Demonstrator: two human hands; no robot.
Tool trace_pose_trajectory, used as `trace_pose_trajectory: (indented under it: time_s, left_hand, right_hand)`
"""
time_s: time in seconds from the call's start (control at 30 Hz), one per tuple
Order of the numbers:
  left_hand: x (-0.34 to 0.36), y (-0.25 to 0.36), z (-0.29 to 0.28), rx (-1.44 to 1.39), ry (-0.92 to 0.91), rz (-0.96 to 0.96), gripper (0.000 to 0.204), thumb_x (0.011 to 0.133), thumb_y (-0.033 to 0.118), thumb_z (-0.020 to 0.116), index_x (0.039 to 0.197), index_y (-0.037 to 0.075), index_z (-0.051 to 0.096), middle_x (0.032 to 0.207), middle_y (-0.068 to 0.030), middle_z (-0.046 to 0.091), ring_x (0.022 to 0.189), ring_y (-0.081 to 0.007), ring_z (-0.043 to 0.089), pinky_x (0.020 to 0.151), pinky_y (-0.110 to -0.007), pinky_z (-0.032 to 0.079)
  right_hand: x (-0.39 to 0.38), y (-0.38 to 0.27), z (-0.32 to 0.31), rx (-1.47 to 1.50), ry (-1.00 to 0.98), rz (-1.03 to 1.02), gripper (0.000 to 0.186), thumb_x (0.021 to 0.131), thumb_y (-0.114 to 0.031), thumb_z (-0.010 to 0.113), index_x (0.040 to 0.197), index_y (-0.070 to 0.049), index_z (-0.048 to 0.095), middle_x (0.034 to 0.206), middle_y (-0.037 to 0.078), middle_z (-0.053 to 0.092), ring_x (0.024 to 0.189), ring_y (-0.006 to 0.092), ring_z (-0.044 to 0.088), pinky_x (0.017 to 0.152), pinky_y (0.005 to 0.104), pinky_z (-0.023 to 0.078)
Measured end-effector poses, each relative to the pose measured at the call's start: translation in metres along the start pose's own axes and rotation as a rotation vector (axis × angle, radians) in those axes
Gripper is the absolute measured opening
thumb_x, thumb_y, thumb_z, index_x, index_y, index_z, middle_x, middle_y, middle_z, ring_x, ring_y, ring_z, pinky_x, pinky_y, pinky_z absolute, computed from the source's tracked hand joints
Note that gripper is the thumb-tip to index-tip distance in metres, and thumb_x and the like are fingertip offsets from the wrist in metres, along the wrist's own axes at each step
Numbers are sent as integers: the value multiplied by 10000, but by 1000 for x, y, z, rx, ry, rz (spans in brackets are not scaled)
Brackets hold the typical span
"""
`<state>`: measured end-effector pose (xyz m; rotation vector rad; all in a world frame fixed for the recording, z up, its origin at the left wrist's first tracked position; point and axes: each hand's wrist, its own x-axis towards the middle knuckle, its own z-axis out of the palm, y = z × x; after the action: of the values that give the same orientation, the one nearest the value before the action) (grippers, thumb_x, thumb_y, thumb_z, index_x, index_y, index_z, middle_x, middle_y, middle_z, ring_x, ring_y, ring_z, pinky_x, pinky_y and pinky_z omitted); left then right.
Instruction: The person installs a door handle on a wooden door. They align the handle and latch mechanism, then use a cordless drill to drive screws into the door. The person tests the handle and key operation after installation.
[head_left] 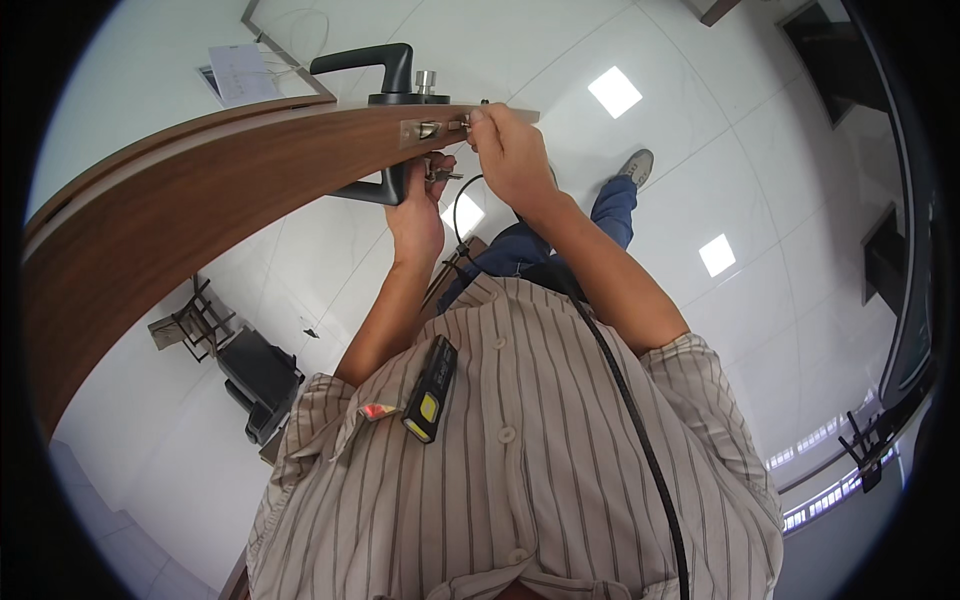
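A brown wooden door point(190, 215) stands edge-on, with a metal latch plate point(428, 130) set in its edge. My right hand point(515, 165) is closed in a pinch at this edge, just right of the latch; the small thing between its fingertips is mostly hidden. Below the door, my left hand point(418, 222) has its fingers closed around keys point(440, 174), close to the near black lever handle point(385, 188). On the far face are another black lever handle point(385, 58) and a round silver lock cylinder point(426, 82) standing out from its black plate.
White papers point(243, 74) lie at upper left beyond the door. A black chair point(258, 375) is at lower left, on the white tiled floor point(690, 150). A black cable point(630, 420) runs down my striped shirt, with a black clip-on light point(430, 390) at the chest.
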<state>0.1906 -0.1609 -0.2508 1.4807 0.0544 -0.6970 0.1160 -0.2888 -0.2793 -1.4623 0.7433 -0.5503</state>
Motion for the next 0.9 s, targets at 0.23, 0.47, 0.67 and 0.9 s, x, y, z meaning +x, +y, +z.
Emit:
trace_pose_trajectory:
  time_s: [0.23,0.47,0.67,0.9]
  left_hand:
    - [2,-2,-5,10,6,-12,236,1052,154,506,1253,37,547,1102,-83,642,999,-198,670,877,-319,531]
    - [2,1,-4,16,-25,4,257,1057,112,454,1285,14,519,1136,-122,634,1029,-242,665,932,-369,540]
    - [1,1,-4,26,-8,-2,258,1052,97,458,1287,10,516,1149,-127,632,1038,-240,663,940,-368,542]
    - [5,-4,-8,-19,-26,23,252,1048,87,462,1281,17,527,1147,-126,634,1048,-252,660,978,-403,533]
  right_hand:
    - [3,1,-8,-136,-61,-235,213,978,-151,552,896,39,601,728,214,649,662,370,644,595,428,498]
    - [10,0,-4,245,-222,306,361,1008,-253,518,839,57,597,691,169,639,596,291,618,577,390,492]
    - [4,-1,-8,216,-74,243,335,1004,-275,536,922,33,640,743,135,665,648,216,641,579,346,512]
    - [-2,-1,-9,14,-16,-38,168,916,-125,680,1012,13,689,885,154,721,789,210,700,707,322,558]
